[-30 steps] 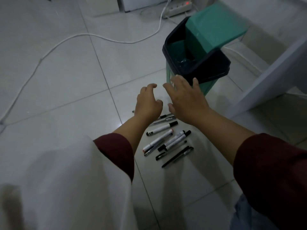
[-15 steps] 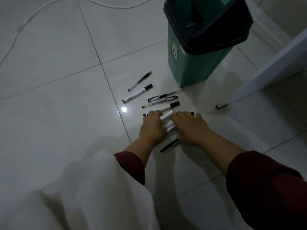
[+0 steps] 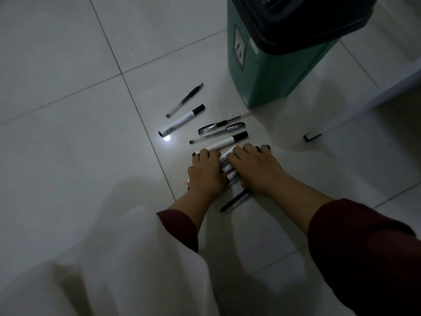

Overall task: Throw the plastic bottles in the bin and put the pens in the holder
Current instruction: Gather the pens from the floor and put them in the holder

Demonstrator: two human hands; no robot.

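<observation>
Several black and white pens and markers lie on the pale tiled floor in front of a green bin [image 3: 271, 74] with a black rim. My left hand [image 3: 206, 173] and my right hand [image 3: 258, 168] rest side by side on the nearest bunch of pens [image 3: 226, 166], fingers curled over them and squeezing them together. A black pen [image 3: 235, 201] sticks out below my palms. Beyond my fingertips lie a white marker [image 3: 227, 141], two gel pens [image 3: 219, 128], another white marker [image 3: 182, 119] and a clear pen [image 3: 184, 100]. No holder or bottle is in view.
A bright light spot [image 3: 167, 138] sits on the floor by the far marker. A white furniture leg with a black foot [image 3: 312, 136] stands right of the bin. White cloth [image 3: 114, 270] covers the lower left, and dark red sleeves cover both my forearms.
My hands came down from in front of the bin onto the nearest pens and closed in on them. The view tilted down and moved closer to the floor.
</observation>
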